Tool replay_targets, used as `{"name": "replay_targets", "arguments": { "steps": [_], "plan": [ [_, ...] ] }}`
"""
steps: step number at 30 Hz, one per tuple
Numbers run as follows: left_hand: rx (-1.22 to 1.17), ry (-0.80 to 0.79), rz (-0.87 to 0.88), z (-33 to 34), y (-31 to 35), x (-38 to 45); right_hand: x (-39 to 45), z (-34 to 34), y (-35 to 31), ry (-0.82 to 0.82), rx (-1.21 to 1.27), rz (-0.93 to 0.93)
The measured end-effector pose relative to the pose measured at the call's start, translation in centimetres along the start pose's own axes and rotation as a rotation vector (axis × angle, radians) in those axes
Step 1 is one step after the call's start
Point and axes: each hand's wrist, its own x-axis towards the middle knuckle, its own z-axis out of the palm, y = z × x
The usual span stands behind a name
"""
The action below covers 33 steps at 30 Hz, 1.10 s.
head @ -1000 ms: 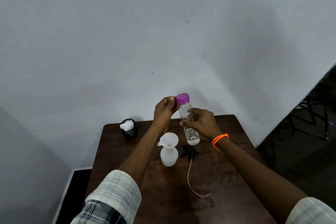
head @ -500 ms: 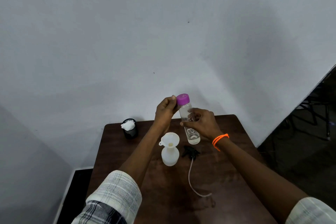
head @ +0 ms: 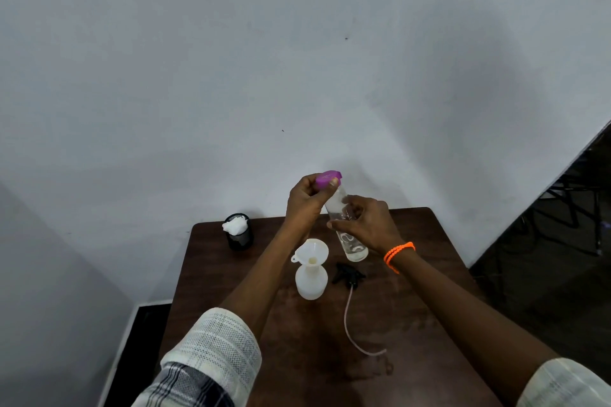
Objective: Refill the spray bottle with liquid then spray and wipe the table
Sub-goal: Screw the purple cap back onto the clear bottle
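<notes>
Where white walls meet, a dark table stands.

- left hand pinches purple cap atop clear water bottle
- right hand grips bottle mid-body, held above brown table
- white spray bottle with funnel in neck
- black sprayer head with tube beside it
- black cup holds white cloth

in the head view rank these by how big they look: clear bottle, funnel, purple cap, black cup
1. clear bottle, partly hidden by the right hand
2. funnel and black cup: too alike to rank
3. purple cap, pinched by the left hand
</notes>
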Motion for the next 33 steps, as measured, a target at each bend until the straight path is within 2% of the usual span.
{"name": "replay_targets", "arguments": {
  "steps": [8,13,17,23,28,33],
  "plan": [
    [-0.133,-0.058,-0.030,-1.4,1.2,0.8,1.7,-0.7,-1.1,-0.125,-0.050,-0.019],
    [-0.122,-0.104,0.030,-2.4,1.6,1.0,3.0,-0.8,-1.5,-0.205,-0.051,-0.029],
    [-0.105,-0.066,0.037,-3.4,1.7,1.6,4.2,-0.1,-1.9,-0.229,-0.046,-0.047],
    [0.140,-0.033,0.078,-4.3,2.8,3.9,7.3,1.9,-2.2,-0.205,-0.072,-0.075],
    [0.444,-0.061,0.158,-6.1,2.5,6.1,10.2,4.6,-3.3,-0.198,0.044,-0.042],
    [0.462,-0.048,0.090,-8.8,0.5,7.5,12.2,7.9,-2.7,-0.237,0.134,0.038]
  ]
}}
